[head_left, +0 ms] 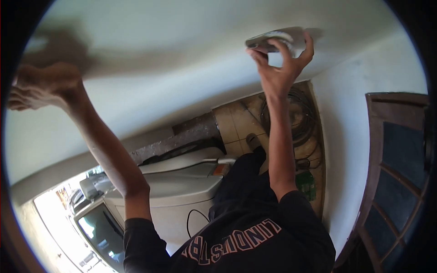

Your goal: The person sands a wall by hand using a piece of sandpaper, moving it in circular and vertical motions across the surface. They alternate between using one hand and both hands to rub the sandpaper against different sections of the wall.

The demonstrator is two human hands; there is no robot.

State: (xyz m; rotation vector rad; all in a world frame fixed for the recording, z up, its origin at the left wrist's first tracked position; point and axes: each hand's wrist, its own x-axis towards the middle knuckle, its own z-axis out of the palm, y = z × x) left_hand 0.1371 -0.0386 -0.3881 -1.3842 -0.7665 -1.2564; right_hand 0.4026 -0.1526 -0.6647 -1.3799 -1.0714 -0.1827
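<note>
My right hand [283, 68] is raised at the upper middle, thumb and fingers spread around a small, rounded grey-and-white object [287, 35]. The object lies against or very near the pale wall surface [182, 27]; its exact kind cannot be made out. My left hand [45, 86] is lifted at the far left beside the same surface, casting a dark shadow. It is blurred, with its fingers bunched and bent together; anything inside them is hidden.
Below the left arm stands the light-coloured front of a vehicle [182, 186] with an orange lamp [221, 169]. A coil of black cable [309, 116] and a green container [306, 184] rest on the tiled floor [230, 123]. A brown-framed door [375, 136] is at the right.
</note>
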